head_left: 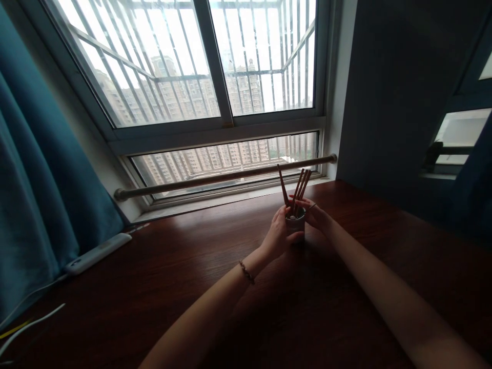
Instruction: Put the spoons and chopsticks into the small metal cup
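A small pale cup [295,225] stands on the dark wooden tabletop. Several thin brown sticks [303,183] rise out of it, with one stick [283,185] leaning apart to the left; whether they are chopsticks or brushes I cannot tell. My left hand [279,230] wraps the cup's left side, its thumb across the front. On the right, my right hand [315,212] curls about the cup near the rim, and its fingers reach behind the sticks. Its fingertips are partly hidden. Something small and pale shows just inside the rim.
The reddish-brown tabletop [184,256] runs up to a barred window with a horizontal rail [223,179] before it. At the left lie a white power strip [100,253] and a white cable [34,323], beside a blue curtain [42,169]. A dark wall stands right.
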`<control>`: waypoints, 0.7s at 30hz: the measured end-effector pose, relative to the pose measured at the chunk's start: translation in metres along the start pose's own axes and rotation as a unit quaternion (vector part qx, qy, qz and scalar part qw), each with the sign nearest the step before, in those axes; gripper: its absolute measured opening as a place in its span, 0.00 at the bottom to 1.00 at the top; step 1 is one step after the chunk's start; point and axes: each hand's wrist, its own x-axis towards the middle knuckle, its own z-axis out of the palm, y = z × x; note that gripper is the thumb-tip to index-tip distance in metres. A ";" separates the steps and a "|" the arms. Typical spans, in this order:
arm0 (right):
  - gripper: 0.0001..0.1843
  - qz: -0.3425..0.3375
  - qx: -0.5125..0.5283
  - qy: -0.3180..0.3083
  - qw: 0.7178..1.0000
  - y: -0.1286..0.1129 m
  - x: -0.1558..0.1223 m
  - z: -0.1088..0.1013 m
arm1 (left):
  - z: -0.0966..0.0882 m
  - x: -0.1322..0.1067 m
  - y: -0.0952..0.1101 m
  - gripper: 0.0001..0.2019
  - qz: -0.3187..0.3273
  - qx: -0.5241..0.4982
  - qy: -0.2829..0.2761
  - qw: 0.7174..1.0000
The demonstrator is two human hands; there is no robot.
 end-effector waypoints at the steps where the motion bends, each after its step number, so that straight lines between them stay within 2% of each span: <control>1: 0.20 -0.003 -0.002 0.003 1.000 0.000 0.000 0.001 | -0.001 -0.001 -0.003 0.41 0.008 -0.010 0.001 1.000; 6: 0.30 -0.012 -0.022 0.024 0.999 -0.010 -0.003 0.007 | -0.003 0.001 -0.013 0.43 0.010 -0.041 0.005 0.999; 10: 0.29 -0.009 -0.075 0.067 0.995 -0.018 -0.004 0.014 | 0.001 0.004 -0.016 0.45 -0.003 -0.052 0.020 0.998; 13: 0.25 -0.059 -0.115 0.148 0.981 -0.017 -0.001 0.021 | 0.006 0.004 -0.015 0.45 -0.005 -0.057 0.042 0.997; 18: 0.21 -0.203 -0.106 0.259 0.938 -0.014 0.006 0.029 | 0.011 0.002 -0.012 0.39 0.013 -0.062 0.072 0.995; 19: 0.21 -0.210 -0.118 0.271 0.932 -0.014 0.007 0.028 | 0.012 0.001 -0.012 0.39 0.016 -0.063 0.075 0.995; 21: 0.21 -0.174 -0.185 0.256 0.933 -0.013 0.007 0.025 | 0.014 0.000 -0.015 0.41 0.016 -0.063 0.082 0.995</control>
